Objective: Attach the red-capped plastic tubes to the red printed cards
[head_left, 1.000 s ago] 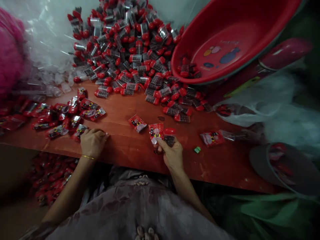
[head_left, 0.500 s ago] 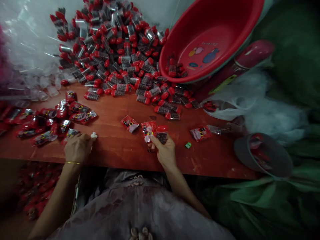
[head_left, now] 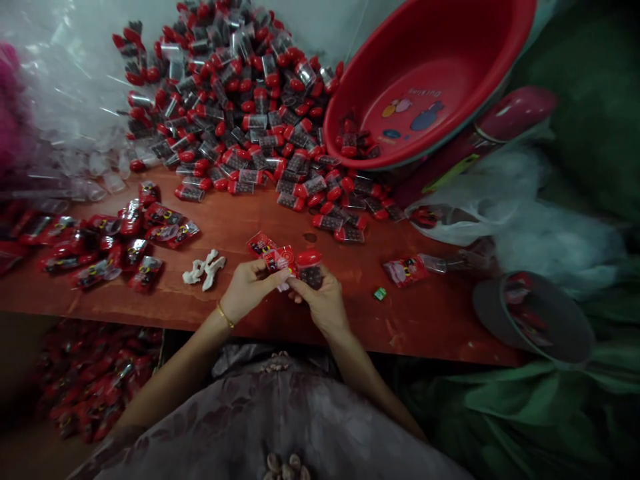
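My left hand [head_left: 251,289] is closed on a small red printed packet [head_left: 281,260], gripping its left side over the table. My right hand [head_left: 325,300] pinches that packet's lower right and also holds a clear tube with a red cap [head_left: 310,260], dark inside. The two hands almost meet at the packet. Just behind them another red packet [head_left: 260,243] lies on the table, partly covered by the held one. Left of my left hand is a crumpled white scrap [head_left: 204,269], perhaps tissue or cloth.
Red-capped tubes [head_left: 250,120] form a big heap at the back. Beside it tilts a red basin [head_left: 450,80]. Glossy red packets [head_left: 110,247] are piled on the left. At right are a packet [head_left: 405,270], a tiny green piece [head_left: 380,293] and a grey bucket [head_left: 487,320].
My left hand has let go of the white scrap at the left and moved right to grip the packet. My right hand keeps holding the packet and tube.
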{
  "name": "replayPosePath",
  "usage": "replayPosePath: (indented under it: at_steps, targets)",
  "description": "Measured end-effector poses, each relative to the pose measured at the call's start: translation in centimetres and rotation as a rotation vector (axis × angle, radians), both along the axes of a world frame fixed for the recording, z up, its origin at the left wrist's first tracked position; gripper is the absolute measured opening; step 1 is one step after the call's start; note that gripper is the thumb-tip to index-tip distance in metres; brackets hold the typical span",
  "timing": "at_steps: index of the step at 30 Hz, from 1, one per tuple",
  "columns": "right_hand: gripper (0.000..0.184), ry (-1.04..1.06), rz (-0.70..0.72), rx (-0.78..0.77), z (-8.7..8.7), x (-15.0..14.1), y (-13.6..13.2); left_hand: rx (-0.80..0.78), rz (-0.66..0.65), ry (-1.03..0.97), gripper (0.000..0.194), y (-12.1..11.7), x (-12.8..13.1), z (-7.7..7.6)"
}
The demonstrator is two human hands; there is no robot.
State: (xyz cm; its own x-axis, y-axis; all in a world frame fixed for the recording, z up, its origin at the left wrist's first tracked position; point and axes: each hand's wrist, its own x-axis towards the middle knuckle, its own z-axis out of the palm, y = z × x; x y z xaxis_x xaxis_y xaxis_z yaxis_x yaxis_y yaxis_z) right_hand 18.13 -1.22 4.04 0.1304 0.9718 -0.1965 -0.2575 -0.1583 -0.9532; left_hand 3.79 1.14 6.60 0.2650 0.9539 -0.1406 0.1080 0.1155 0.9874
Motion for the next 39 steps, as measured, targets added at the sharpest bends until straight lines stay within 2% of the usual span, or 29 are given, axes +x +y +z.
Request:
replayPosePath:
  at_steps: [4, 9, 13, 19, 23, 25, 29, 33, 39]
  targets:
    - [0.026, -0.039, 0.004, 0.004, -0.4, 0.6, -0.1, -0.087, 0.112, -0.137, 0.026, 0.7, 1.7, -0.4]
    - [0.027, -0.097, -0.007, 0.012, -1.5, 1.9, -1.0, -0.067, 0.229, -0.156, 0.027, 1.0, 2.0, -1.2]
    - [0.026, -0.144, 0.004, 0.011, -1.7, 2.0, -1.8, -0.091, 0.3, -0.169, 0.028, 1.4, 2.4, -1.7]
    - [0.029, -0.175, -0.087, 0.024, -1.8, 1.3, -0.9, -0.26, 0.334, -0.278, 0.036, 1.2, 4.0, -1.7]
    - [0.024, -0.141, -0.149, 0.018, -2.0, 1.3, 0.1, -0.464, 0.267, -0.327, 0.042, 1.0, 4.0, -1.3]
    - [0.023, -0.095, -0.151, 0.009, -1.9, 1.4, 0.4, -0.516, 0.249, -0.345, 0.044, 1.1, 3.6, -1.1]
    - [0.025, 0.008, -0.109, 0.001, -1.5, 1.8, 0.3, -0.536, 0.319, -0.37, 0.045, 1.6, 2.9, -1.3]
    - [0.027, 0.007, -0.009, 0.025, -0.8, 3.0, -1.2, -0.561, 0.34, -0.371, 0.044, 2.0, 2.6, -1.6]
    - [0.026, -0.291, 0.104, -0.02, 0.4, 4.4, -3.4, -0.595, 0.28, -0.373, 0.046, 1.7, 2.9, -1.2]
